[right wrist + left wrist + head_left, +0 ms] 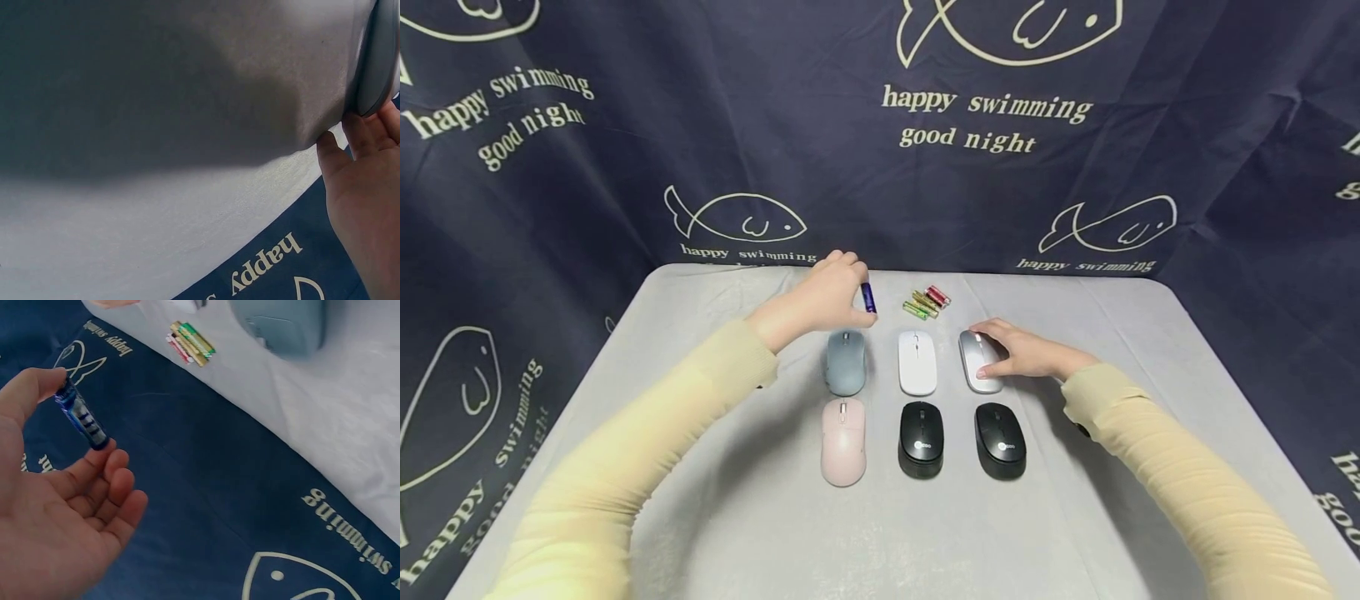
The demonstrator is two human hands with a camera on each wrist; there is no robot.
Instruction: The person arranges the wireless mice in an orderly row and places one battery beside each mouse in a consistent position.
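My left hand (pixel 820 296) is at the far side of the table, raised above the grey-blue mouse (pixel 846 364). Between thumb and fingertip it pinches a blue battery (pixel 82 417) by its two ends, the other fingers loosely bent. On the right, my right hand (pixel 1026 350) grips a silver mouse (pixel 974 362), with the thumb at its near end and fingers over its far end. In the right wrist view only one edge of that mouse (pixel 377 62) shows, beside the fingertips.
Several red, gold and green batteries (pixel 927 303) lie together at the back centre. A white mouse (pixel 917 364) sits between the grey-blue and silver ones. The nearer row holds a pink mouse (pixel 843 446) and two black mice, one central (pixel 921 433), one right (pixel 1000 437).
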